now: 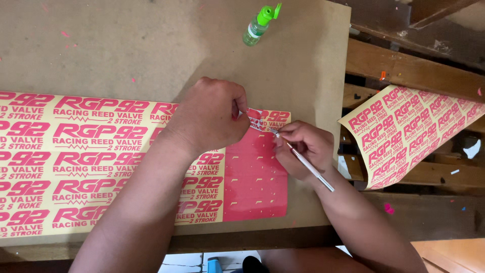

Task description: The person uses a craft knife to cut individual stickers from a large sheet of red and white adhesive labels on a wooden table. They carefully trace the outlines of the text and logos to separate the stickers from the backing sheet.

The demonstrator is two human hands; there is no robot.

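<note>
A long sticker sheet (76, 162) with pink lettering on cream backing lies across a brown board (151, 50). Its right end is a solid pink vinyl patch (255, 177) with small cut marks. My left hand (212, 114) pinches a lifted strip of pink vinyl (256, 123) at the sheet's top right corner. My right hand (303, 149) holds a thin silver craft knife (308, 166) like a pen, its tip touching that strip.
A small clear bottle with a green flip cap (260, 25) lies at the board's far edge. A second printed sticker sheet (409, 131) hangs over wooden beams (414, 68) to the right. Pink scraps dot the board and beams.
</note>
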